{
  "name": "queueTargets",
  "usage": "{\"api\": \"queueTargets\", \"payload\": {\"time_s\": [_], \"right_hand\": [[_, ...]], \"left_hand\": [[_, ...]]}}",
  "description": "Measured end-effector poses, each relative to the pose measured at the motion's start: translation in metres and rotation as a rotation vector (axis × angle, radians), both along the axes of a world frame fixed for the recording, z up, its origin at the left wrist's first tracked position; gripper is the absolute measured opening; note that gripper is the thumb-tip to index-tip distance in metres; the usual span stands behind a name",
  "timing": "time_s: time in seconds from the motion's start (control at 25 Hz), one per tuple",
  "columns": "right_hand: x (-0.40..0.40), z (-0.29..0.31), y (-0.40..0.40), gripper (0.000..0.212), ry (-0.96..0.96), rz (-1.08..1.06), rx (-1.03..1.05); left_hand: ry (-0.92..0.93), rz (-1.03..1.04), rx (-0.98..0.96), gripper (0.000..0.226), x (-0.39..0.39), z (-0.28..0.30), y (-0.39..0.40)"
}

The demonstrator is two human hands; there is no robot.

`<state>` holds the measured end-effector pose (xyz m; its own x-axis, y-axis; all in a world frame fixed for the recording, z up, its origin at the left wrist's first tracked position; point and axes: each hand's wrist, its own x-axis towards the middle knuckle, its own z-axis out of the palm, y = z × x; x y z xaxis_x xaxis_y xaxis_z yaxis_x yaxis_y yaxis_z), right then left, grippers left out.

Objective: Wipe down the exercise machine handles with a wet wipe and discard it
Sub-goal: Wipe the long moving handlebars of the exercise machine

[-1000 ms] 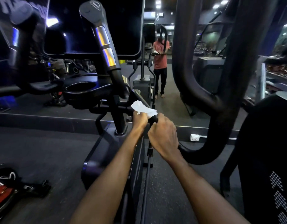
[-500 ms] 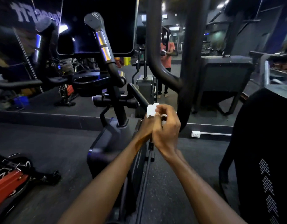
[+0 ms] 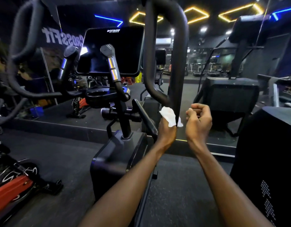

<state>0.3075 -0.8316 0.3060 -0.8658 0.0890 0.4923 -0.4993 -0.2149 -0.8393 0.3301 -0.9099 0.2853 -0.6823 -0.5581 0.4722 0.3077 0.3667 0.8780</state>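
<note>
Neon-lit ceiling, dark gym floor [image 3: 43,161], and the looped matte-black tubular handle [image 3: 179,71] stood dead centre. The left hand [image 3: 166,132] was clamped on the crumpled white wet wipe [image 3: 168,115], pressing it against the handle's lower end where the two tubes met. The right hand [image 3: 198,122] hung just beside, fingers loosely curled, holding nothing. Best play from there, I reckoned: wrap the wipe right round the tube, keep firm pressure, and run one long pass up over the bend rather than dabbing. The silver-banded grey grip [image 3: 111,66] by the blank black console screen [image 3: 112,51] looked untouched.
</note>
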Motion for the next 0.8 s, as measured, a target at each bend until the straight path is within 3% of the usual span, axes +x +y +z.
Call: {"api": "queueTargets", "payload": {"time_s": [0.24, 0.4, 0.52, 0.6, 0.68, 0.8], "right_hand": [[-0.003, 0.004, -0.003, 0.018, -0.072, 0.046, 0.127], [-0.005, 0.017, -0.005, 0.018, -0.107, 0.072, 0.089], [-0.011, 0.03, -0.004, 0.016, -0.11, 0.07, 0.043], [-0.014, 0.043, -0.008, 0.015, -0.102, 0.076, 0.009], [-0.015, 0.055, -0.012, 0.014, -0.103, 0.077, -0.028], [-0.015, 0.061, -0.015, 0.012, -0.098, 0.041, -0.046]], "left_hand": [[-0.05, 0.113, 0.192, 0.028, -0.009, 0.03, 0.004], [-0.139, 0.34, -0.047, 0.026, 0.01, 0.02, -0.007], [0.161, 0.532, -0.164, 0.017, 0.029, 0.033, -0.008], [0.333, 0.563, -0.346, 0.023, 0.029, 0.052, -0.008], [0.246, 0.473, -0.55, 0.029, 0.018, 0.073, -0.006], [-0.109, 0.437, -0.684, 0.039, -0.002, 0.081, 0.002]]}}
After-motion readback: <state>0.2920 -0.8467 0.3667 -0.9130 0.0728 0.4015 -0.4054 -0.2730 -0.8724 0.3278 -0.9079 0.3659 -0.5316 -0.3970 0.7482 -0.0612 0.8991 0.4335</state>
